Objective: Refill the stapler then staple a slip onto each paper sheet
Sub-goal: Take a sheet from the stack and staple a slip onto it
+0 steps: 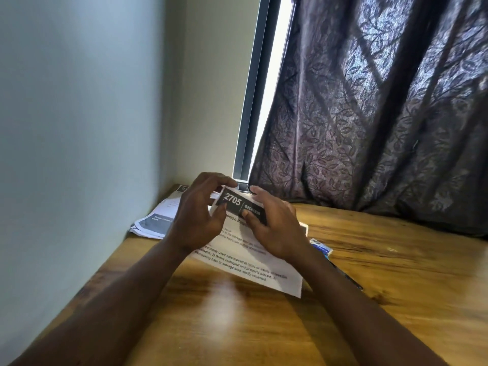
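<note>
Both hands are up over a wooden table, and together they hold a small dark slip. The slip has "2705" on it in white.

The left hand grips the left end of the slip, with its thumb in front and its curled fingers on top. The right hand grips the right end, thumb on the front and fingers behind. Both hands are partly closed on the slip.

Just under the slip, a white sheet with printed words lies flat on the table. The hands cover its top part.

More papers sit in a messy pile at the far left corner, by the wall.

To the right of the sheet, close to the right wrist, there is a small blue and white box. A dark thin thing lies beside the right arm, mostly hidden, so I cannot tell what it is.

A dark curtain with a leaf pattern hangs behind the table.
</note>
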